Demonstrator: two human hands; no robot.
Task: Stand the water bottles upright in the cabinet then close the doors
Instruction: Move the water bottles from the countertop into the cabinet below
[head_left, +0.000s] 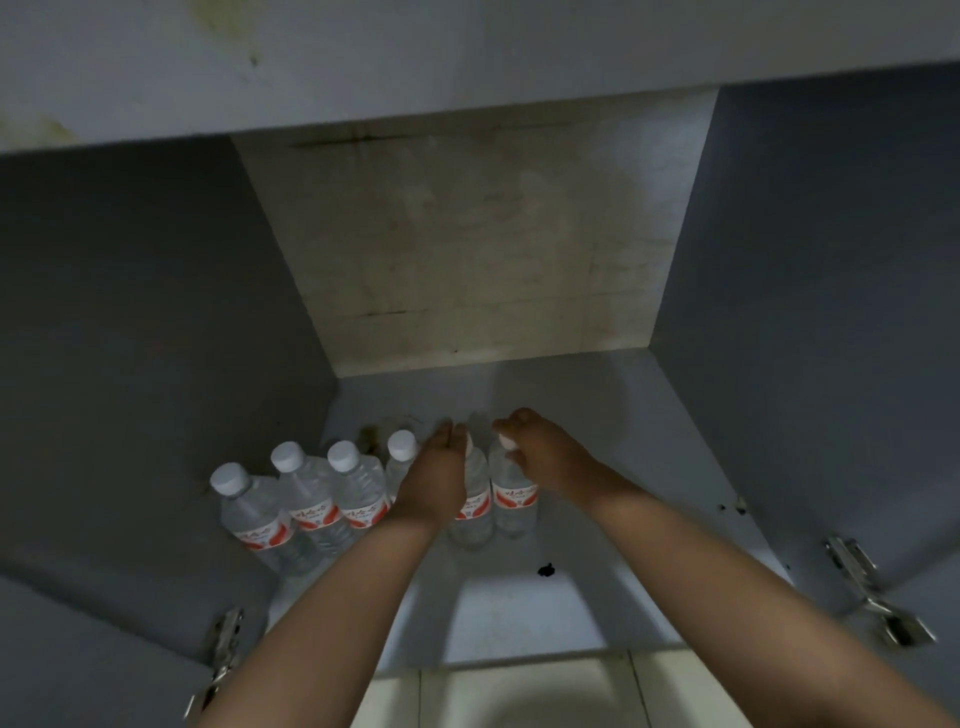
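Observation:
Several clear water bottles with white caps and red-and-white labels stand upright in a row on the cabinet floor (597, 467), from the leftmost bottle (249, 512) to the rightmost bottle (515, 496). My left hand (439, 483) is flat with straight fingers, its palm against the cap side of the second bottle from the right (475, 506). My right hand (540, 452) curls its fingers around the neck and cap of the rightmost bottle. Both cabinet doors are swung open, the left door (78, 654) and the right door (935, 587).
Metal hinges sit at the front edges, the left hinge (226, 642) and the right hinge (862, 577). The stained back wall (467, 249) is pale. A dark spot (545, 570) marks the floor. Bare cabinet floor lies right of the bottles. Pale floor tiles (519, 696) lie below.

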